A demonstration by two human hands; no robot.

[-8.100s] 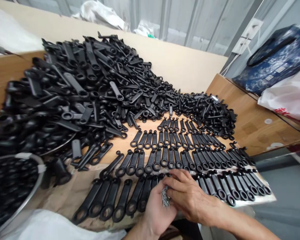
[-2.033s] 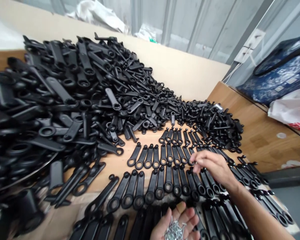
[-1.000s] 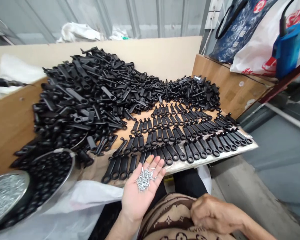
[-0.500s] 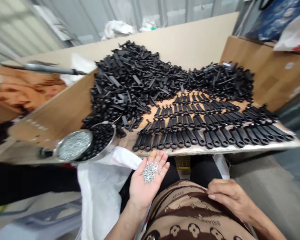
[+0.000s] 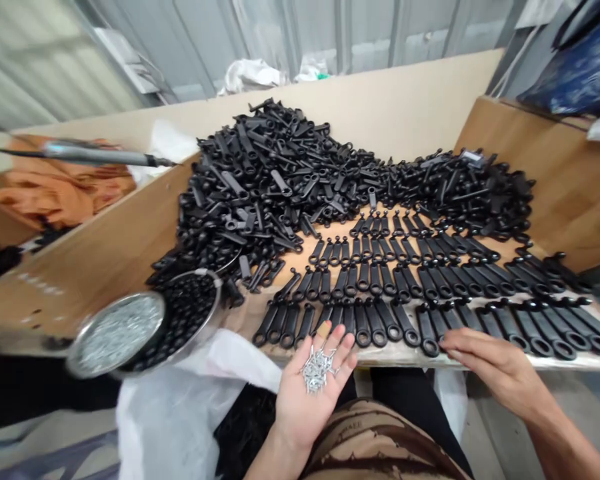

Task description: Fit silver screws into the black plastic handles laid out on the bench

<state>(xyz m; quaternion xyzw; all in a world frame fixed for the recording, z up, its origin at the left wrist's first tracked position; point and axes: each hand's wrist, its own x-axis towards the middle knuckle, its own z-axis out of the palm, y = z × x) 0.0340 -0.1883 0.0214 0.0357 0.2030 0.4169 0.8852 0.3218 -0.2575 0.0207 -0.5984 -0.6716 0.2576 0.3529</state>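
Observation:
My left hand [image 5: 307, 403] is palm up at the table's front edge, cupping a small heap of silver screws [image 5: 317, 370]. A bandage-like wrap covers one of its fingertips. My right hand [image 5: 495, 367] reaches the front row of black plastic arms [image 5: 400, 323], each with a ring at one end and a small ball at the other. Its thumb and fingertips come together beside one ring in that row; whether anything is between them is hidden. Behind the front row lie further rows of arms [image 5: 445, 280].
A large heap of loose black arms [image 5: 280, 167] fills the back. At left, a metal dish of screws [image 5: 123, 333] rests on a bowl of black balls [image 5: 185, 313]. Wooden boards [image 5: 95, 247] flank the heap. An electric screwdriver [image 5: 100, 155] hangs at upper left.
My right hand has moved up from the patterned cloth on my lap to the front row of arms. My left hand still carries the screws. The view has shifted.

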